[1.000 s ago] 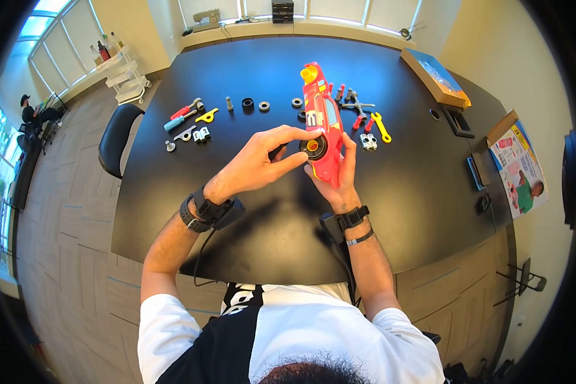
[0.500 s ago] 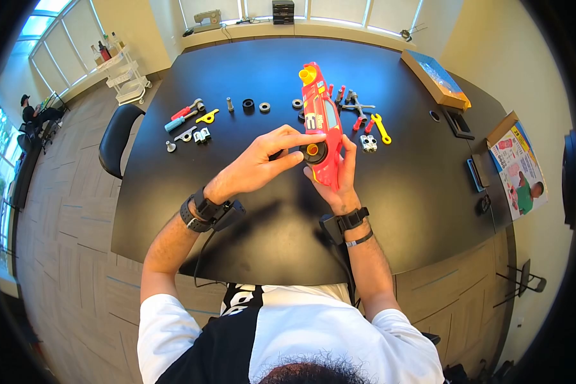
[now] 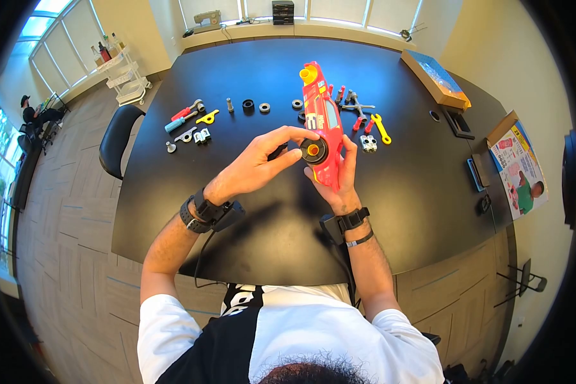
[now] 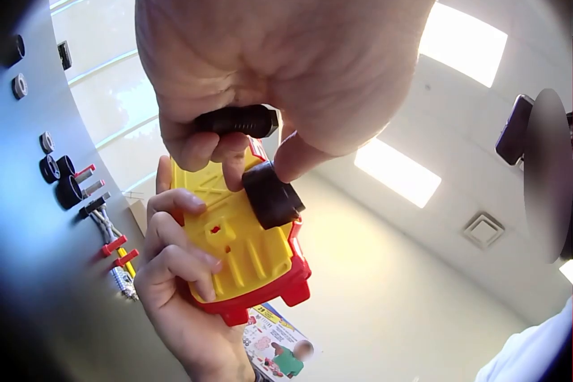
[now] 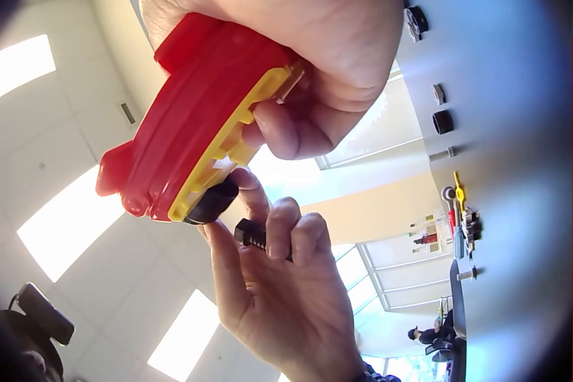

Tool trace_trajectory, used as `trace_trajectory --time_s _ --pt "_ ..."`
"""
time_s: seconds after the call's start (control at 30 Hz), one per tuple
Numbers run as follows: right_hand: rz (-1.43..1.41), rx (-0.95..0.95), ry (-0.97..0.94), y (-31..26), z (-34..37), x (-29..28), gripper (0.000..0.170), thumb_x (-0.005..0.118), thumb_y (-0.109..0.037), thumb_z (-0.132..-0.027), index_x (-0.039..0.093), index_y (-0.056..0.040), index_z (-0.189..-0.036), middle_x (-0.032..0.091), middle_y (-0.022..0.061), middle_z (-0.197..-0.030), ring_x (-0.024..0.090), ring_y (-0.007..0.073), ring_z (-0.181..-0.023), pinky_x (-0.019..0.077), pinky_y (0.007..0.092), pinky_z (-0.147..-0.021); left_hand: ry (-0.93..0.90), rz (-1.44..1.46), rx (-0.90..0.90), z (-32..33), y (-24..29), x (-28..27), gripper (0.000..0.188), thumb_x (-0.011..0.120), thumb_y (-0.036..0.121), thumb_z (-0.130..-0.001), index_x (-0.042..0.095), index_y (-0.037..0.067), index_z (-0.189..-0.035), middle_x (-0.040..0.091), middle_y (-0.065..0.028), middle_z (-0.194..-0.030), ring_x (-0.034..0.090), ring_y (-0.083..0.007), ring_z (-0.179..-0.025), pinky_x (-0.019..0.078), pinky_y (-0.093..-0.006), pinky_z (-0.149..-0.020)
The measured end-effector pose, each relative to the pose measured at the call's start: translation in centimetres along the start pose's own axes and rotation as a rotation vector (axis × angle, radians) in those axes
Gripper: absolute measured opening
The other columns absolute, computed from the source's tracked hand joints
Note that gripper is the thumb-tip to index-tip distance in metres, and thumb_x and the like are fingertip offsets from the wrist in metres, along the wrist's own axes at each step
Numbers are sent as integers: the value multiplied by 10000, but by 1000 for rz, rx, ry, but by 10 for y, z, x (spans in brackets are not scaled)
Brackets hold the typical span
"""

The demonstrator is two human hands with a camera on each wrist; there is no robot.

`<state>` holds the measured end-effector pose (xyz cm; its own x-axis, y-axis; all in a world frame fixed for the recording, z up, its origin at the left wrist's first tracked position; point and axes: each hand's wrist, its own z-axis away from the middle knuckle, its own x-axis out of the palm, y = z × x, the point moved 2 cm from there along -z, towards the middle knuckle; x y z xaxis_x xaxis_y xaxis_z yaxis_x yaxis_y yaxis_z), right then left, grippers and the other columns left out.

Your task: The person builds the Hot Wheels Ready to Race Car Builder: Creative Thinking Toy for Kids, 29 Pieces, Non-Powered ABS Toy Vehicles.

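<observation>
A red toy car [image 3: 329, 118] with a yellow underside [image 4: 255, 261] is held up on its side above the table by my right hand [image 3: 343, 182], fingers wrapped round its body. My left hand [image 3: 259, 160] pinches a black wheel [image 4: 271, 196] between thumb and index finger, against one end of the car. A yellow hub [image 3: 313, 150] shows through the wheel's centre. Tucked in the curled fingers of that same left hand is a black toy bolt [image 4: 237, 120], its threaded shaft visible in the right wrist view.
Toy tools and parts lie across the dark table [image 3: 262, 224]: a yellow wrench [image 3: 381, 128], a grey cross wrench [image 3: 360, 105], a blue-handled screwdriver [image 3: 179, 121], loose wheel rings [image 3: 264, 107]. An open box [image 3: 436, 80] and a printed carton [image 3: 518, 169] stand at the right.
The left thumb and index finger have shifted slightly around the wheel, with the thumb a little further off its face. The car and right hand stay nearly in place.
</observation>
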<state>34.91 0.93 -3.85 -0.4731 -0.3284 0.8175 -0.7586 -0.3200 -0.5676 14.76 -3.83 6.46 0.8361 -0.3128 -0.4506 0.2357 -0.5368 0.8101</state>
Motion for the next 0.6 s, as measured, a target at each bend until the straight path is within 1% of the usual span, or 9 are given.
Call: trace_trajectory --time_s 0.03,0.13,0.2,0.23,0.3,0.43,0.5,0.53,0.6 --pt "-6 6 -10 0 -1 -1 730 554 -691 -1038 602 -83 -1441 743 43 -1210 757 140 -971 633 299 -708 0 0 -1 0 0 0 354 639 181 -1122 653 91 -1463 687 14 -1247 414 -65 -773 405 -270 -727" --pt "-4 11 -4 1 0 -2 730 556 -694 -1037 605 -85 -1436 744 42 -1200 757 138 -967 632 296 -705 0 -40 36 -1 -5 0 364 611 171 -1137 650 91 -1490 685 -13 -1250 498 -83 -844 463 -294 -808" --pt "3 10 12 2 0 -1 729 556 -695 -1036 606 -85 -1434 743 41 -1195 756 137 -964 632 295 -703 20 -50 116 -2 -10 2 362 587 148 -1145 650 85 -1495 678 -51 -1231 584 -128 -985 497 -335 -946" --pt "6 9 14 2 0 -1 731 554 -696 -1035 606 -86 -1434 742 42 -1196 756 137 -971 632 298 -708 20 -50 116 -2 -10 2 362 587 148 -1145 650 85 -1495 678 -51 -1231 584 -128 -985 497 -335 -946" --pt "10 9 16 1 -1 0 732 553 -696 -1035 607 -86 -1435 741 43 -1196 755 138 -978 633 300 -712 -16 -103 83 -2 -9 1 370 577 120 -1143 651 86 -1503 669 -81 -1211 612 -172 -1124 483 -370 -1060" --pt "-24 26 -23 2 -1 0 732 549 -694 -1038 604 -86 -1442 738 52 -1206 754 146 -999 632 314 -719 4 -78 132 -2 -2 2 372 597 109 -1128 662 84 -1493 664 -71 -1193 603 -165 -1033 492 -354 -1003" --pt "-25 25 -18 2 -1 2 732 547 -692 -1039 602 -86 -1446 738 57 -1213 753 147 -1003 630 319 -718 -52 -96 -52 0 3 -1 438 639 122 -1102 626 91 -1538 658 -49 -1172 563 -139 -933 491 -326 -910" --pt "-1 17 -1 1 -1 5 727 546 -690 -1041 601 -91 -1449 740 56 -1219 753 145 -999 626 317 -716 -51 -97 -51 0 11 0 438 639 122 -1102 626 91 -1538 658 -49 -1172 563 -139 -933 491 -326 -910" --pt "24 9 16 0 -1 4 722 545 -688 -1043 600 -96 -1453 743 55 -1225 753 144 -995 623 316 -713 35 -106 -124 1 21 2 533 634 164 -1090 524 85 -1605 650 -28 -1132 499 -109 -853 463 -302 -803"
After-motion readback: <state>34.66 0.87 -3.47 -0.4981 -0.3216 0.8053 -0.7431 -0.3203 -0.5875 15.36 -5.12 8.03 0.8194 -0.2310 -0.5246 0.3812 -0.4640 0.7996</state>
